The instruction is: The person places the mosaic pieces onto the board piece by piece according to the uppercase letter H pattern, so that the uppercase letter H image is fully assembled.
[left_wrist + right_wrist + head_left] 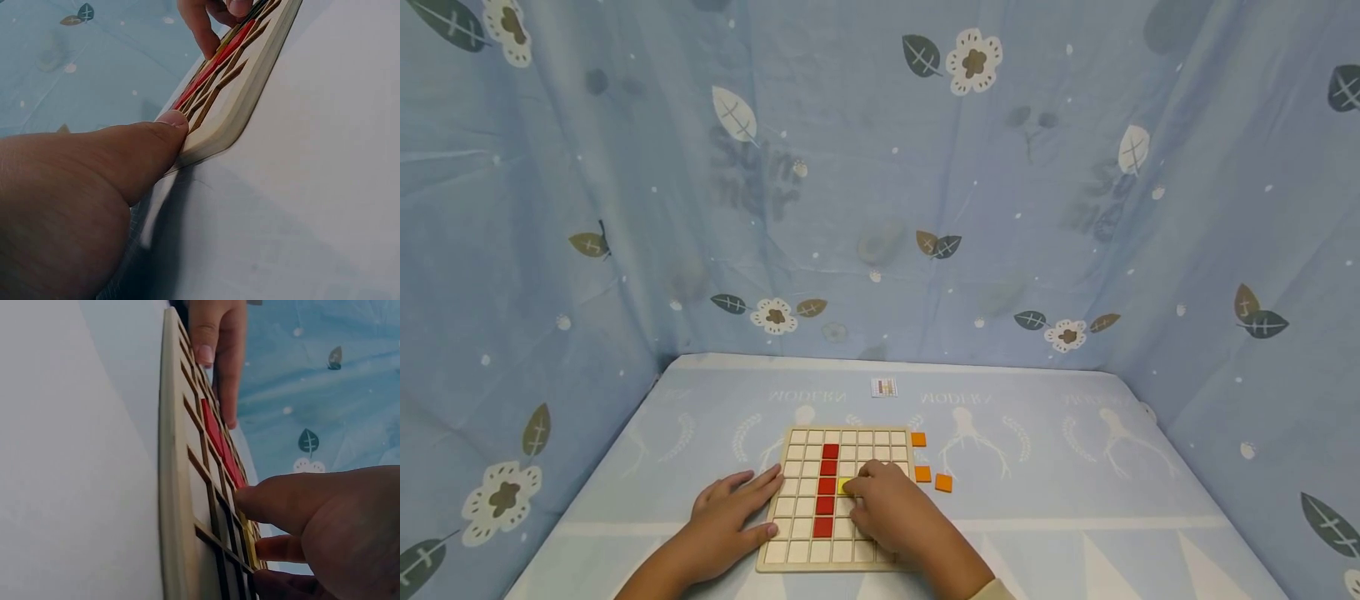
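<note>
A pale wooden grid board [801,507] lies on the table. Several red tiles [825,506] fill one column of its cells. Beside that column a yellow tile [842,487] shows, partly covered by my right hand [891,508]. That hand's index fingertip touches the board at the yellow tile, its thumb standing apart; more yellow [252,550] shows under the fingers in the right wrist view. My left hand [726,512] rests at the board's left edge, fingers spread, with the thumb [156,134] on the near-left part of the frame.
Three orange tiles [943,483] lie just off the board's right side. Behind the board sits a small printed card [883,387] with a coloured grid pattern. Blue patterned curtains [880,208] enclose the table at the back and both sides.
</note>
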Available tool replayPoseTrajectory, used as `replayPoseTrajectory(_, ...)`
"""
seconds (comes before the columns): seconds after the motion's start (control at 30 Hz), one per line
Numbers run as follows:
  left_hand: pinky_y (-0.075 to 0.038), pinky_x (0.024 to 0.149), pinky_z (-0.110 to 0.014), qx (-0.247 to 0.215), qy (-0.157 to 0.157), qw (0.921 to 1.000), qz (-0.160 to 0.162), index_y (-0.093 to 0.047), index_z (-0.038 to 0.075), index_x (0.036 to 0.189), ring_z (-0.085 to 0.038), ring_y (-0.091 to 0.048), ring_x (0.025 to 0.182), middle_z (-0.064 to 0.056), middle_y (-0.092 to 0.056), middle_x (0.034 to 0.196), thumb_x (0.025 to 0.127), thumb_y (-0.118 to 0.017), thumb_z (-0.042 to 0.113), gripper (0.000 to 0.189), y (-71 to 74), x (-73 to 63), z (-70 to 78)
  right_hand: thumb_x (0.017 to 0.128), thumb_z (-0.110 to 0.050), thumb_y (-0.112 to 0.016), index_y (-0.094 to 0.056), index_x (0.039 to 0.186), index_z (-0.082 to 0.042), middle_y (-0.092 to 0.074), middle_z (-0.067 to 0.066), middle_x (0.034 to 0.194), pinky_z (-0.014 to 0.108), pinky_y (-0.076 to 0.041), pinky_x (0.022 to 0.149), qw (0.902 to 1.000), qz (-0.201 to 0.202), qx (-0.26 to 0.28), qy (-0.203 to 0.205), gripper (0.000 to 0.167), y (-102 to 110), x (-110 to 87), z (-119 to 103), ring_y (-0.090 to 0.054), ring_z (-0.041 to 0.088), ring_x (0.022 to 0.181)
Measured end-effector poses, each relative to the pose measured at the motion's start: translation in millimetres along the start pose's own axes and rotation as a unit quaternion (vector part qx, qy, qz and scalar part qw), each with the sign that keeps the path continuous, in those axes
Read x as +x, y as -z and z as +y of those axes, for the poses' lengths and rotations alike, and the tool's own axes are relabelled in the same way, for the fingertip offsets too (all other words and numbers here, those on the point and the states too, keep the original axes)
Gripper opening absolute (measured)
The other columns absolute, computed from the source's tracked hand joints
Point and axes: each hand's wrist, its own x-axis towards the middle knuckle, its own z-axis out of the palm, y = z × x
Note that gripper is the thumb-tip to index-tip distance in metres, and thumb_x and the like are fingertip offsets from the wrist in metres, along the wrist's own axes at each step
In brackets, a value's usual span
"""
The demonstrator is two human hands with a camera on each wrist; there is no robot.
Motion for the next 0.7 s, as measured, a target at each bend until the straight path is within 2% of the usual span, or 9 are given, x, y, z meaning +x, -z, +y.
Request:
replayPoseTrajectory(0.13, -0.005, 0.117, -0.070, 0.003, -0.001, 1.0000, -0.004, -0.047, 0.030, 0.159, -0.040, -0.023, 0.156, 0.014, -0.032, 0.171, 0.092, -0.072, 0.058, 0.078, -0.8, 2.6, 1.8, 0.100, -0.030, -0.070, -0.073, 0.132, -0.023, -0.066, -0.005, 0.129, 0.035, -0.055, 0.098, 0.9979, 0.014, 0.058, -0.026, 0.033, 8, -1.6, 9, -0.062, 0.016, 0.116)
replayPoseTrajectory(0.23, -0.006, 0.116, -0.070, 0.007, 0.003, 1.0000, -0.002, -0.047, 0.030, 0.159, -0.041, -0.024, 0.156, 0.013, -0.033, 0.170, 0.091, -0.073, 0.058, 0.079, 0.5, 2.7, 1.6, 0.102, -0.029, -0.069, -0.071, 0.135, -0.016, -0.068, 0.003, 0.133, 0.044, -0.057, 0.096, 0.9888, 0.043, 0.126, -0.066, 0.036, 20, -1.2, 25, -0.068, 0.022, 0.116)
replayPoseTrajectory(0.3, -0.006, 0.116, -0.070, 0.008, 0.003, 1.0000, 0.000, -0.047, 0.030, 0.159, -0.040, -0.024, 0.156, 0.014, -0.033, 0.170, 0.091, -0.073, 0.058, 0.078, 2.3, 1.3, 0.4, 0.102, -0.027, -0.070, -0.072, 0.132, -0.012, -0.070, 0.007, 0.130, 0.047, -0.058, 0.091, 0.9815, 0.060, 0.148, -0.104, 0.033, 29, -2.0, 39, -0.070, 0.026, 0.112)
replayPoseTrajectory(0.47, -0.005, 0.116, -0.070, 0.000, -0.005, 1.0000, 0.000, -0.046, 0.030, 0.160, -0.041, -0.023, 0.156, 0.015, -0.032, 0.170, 0.092, -0.073, 0.057, 0.078, 1.4, 0.9, 0.2, 0.095, -0.026, -0.078, -0.075, 0.110, -0.014, -0.069, 0.004, 0.106, 0.044, -0.055, 0.080, 0.9716, 0.038, 0.122, -0.199, 0.020, 39, -14.1, 83, -0.063, 0.022, 0.092)
replayPoseTrajectory(0.57, -0.005, 0.117, -0.069, 0.002, 0.004, 1.0000, -0.001, -0.047, 0.030, 0.159, -0.039, -0.023, 0.157, 0.016, -0.031, 0.170, 0.092, -0.073, 0.057, 0.077, -1.2, 1.9, 0.9, 0.090, -0.027, -0.083, -0.071, 0.096, -0.016, -0.063, 0.000, 0.091, 0.039, -0.049, 0.072, 0.9705, 0.023, 0.117, -0.210, 0.017, 38, -22.7, 103, -0.055, 0.019, 0.081)
replayPoseTrajectory(0.7, -0.004, 0.117, -0.068, 0.006, 0.010, 0.9999, -0.001, -0.046, 0.030, 0.159, -0.038, -0.022, 0.157, 0.017, -0.031, 0.170, 0.092, -0.072, 0.058, 0.077, -2.1, 3.1, 0.4, 0.085, -0.024, -0.087, -0.067, 0.089, -0.016, -0.058, 0.000, 0.082, 0.035, -0.043, 0.066, 0.9706, 0.011, 0.142, -0.194, 0.022, 37, -30.6, 116, -0.052, 0.018, 0.075)
